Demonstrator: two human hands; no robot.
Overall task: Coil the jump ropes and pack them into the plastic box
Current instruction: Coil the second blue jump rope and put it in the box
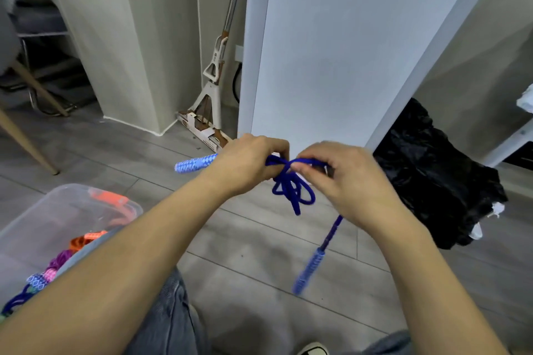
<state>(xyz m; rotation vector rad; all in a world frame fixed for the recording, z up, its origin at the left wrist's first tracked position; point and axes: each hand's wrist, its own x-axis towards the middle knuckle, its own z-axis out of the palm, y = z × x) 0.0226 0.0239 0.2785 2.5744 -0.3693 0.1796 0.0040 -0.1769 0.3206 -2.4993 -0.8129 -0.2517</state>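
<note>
Both hands grasp the blue rope [291,187]: left hand [248,164] bunches loops, right hand [343,179] pinches the wrap; box [34,222] waits at eight o'clock.

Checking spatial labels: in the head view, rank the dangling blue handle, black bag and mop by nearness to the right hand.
From the right hand:
1. Dangling blue handle, just below it.
2. Black bag, on its right.
3. Mop, far left by the wall.
</note>
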